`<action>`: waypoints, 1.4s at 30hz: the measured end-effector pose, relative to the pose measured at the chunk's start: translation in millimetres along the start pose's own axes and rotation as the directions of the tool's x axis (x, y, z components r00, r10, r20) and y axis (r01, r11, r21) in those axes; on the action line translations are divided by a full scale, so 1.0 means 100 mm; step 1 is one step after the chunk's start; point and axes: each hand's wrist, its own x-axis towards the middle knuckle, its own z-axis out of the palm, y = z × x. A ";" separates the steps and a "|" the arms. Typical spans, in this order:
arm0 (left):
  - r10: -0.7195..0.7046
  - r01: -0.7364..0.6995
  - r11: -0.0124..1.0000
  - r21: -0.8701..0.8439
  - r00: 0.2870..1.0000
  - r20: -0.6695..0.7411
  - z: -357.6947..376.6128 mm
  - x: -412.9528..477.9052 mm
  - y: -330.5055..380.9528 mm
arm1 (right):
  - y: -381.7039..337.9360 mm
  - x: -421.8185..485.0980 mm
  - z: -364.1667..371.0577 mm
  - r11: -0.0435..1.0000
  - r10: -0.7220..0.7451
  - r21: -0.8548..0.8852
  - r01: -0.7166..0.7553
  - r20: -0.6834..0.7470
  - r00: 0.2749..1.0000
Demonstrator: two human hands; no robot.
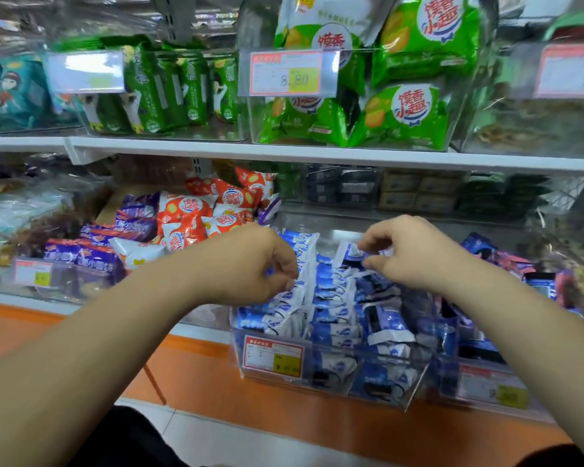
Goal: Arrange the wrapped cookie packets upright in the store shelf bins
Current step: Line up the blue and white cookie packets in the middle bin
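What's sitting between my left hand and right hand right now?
Head view: blue-and-white cookie packets standing in the clear bin fill the stretch between left hand and right hand.

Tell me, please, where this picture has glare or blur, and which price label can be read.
Head view: glare whitens the upper-left price label; the red-framed label beside it reads 8.80; the upper-right bin is soft; the white shelf edge bows from the wide lens; the left hand, right hand and blue-and-white packets are fairly sharp.
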 end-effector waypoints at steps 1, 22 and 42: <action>-0.001 0.001 1.000 0.004 1.000 -0.020 0.02 0.08 0.04 | 0.08 0.00 0.00 0.997 0.037 -0.064 -0.037 0.002 0.999; -0.213 0.198 0.975 0.104 0.964 0.159 0.81 1.87 0.10 | 0.37 0.82 -0.01 0.837 0.217 -0.546 0.026 0.376 0.901; -0.323 0.296 0.601 -0.743 0.940 0.113 0.20 1.15 -0.05 | 0.48 0.30 0.07 0.966 -0.029 0.257 0.037 -0.035 0.999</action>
